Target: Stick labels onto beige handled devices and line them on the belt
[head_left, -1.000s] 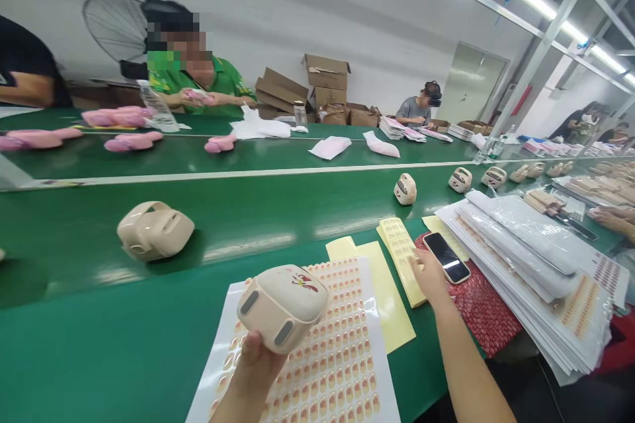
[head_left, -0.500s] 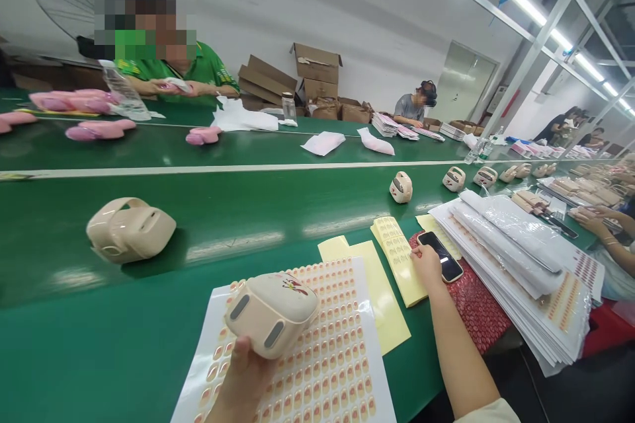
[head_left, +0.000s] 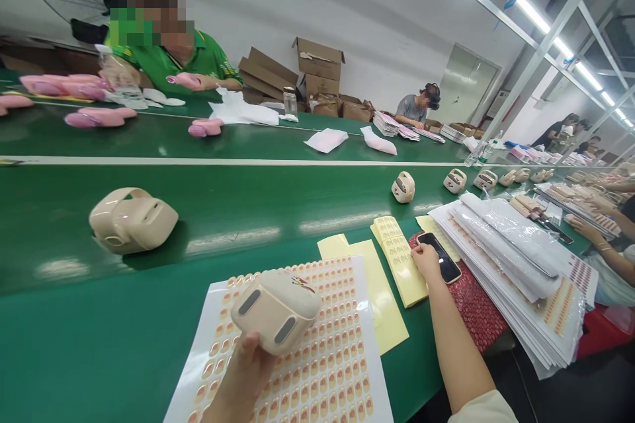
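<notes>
My left hand (head_left: 248,363) is closed around a cream-coloured plastic device (head_left: 278,310). The device has a rounded body, two grey strips facing me and a small coloured print on top. I hold it above a white sheet of oval stickers (head_left: 342,370). Further right, my right hand (head_left: 427,260) pinches the right edge of a yellow sticker sheet (head_left: 401,264) with small grey prints. Whether a single sticker is between those fingertips is too small to tell. A phone (head_left: 446,261) lies just right of that hand.
Another cream device (head_left: 131,219) with a handle stands at left on the green belt (head_left: 238,205); several more line the right. Plain yellow paper (head_left: 380,291) lies between the sheets. Stacked sticker sheets (head_left: 506,277) rest at right. Across the belt sits a person in green (head_left: 206,63).
My left hand and the device have shifted very slightly right. My right hand stays at the yellow sheet. Across the belt, the person in green now holds up a pink item and reaches to one side.
</notes>
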Demonstrator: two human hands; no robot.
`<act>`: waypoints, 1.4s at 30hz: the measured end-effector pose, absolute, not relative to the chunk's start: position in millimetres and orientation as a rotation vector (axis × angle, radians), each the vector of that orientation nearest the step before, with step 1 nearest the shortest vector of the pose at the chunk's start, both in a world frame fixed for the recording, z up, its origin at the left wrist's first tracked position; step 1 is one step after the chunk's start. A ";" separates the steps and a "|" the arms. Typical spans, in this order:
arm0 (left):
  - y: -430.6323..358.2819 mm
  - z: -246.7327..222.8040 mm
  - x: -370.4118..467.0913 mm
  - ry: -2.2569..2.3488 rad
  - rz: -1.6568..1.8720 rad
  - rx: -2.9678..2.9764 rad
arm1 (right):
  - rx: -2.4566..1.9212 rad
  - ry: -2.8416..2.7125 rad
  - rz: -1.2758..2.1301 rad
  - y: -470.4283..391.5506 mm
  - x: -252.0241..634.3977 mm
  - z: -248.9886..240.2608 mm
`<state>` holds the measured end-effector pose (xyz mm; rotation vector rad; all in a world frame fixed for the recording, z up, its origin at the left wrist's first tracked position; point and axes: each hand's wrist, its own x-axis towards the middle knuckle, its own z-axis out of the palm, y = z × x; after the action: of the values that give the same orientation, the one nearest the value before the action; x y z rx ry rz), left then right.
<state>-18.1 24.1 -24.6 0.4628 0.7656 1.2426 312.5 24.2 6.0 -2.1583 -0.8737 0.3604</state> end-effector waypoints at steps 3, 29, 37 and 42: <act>23.7 -19.8 -15.7 0.753 1.219 0.506 | -2.069 -0.824 0.455 20.1 310.8 5.2; 22.2 -19.3 5.7 0.880 1.242 0.763 | -1.349 -1.221 1.282 25.3 140.4 61.9; 22.6 -20.6 6.4 0.886 1.241 0.755 | -1.387 -1.249 1.215 23.4 139.6 58.3; 21.6 -17.5 5.6 0.879 1.232 0.748 | -1.376 -1.258 1.115 20.7 135.4 53.6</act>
<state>5.6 21.6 -17.5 0.7481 0.8786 1.2322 135.4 20.7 53.6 -1.3761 -1.2578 1.1147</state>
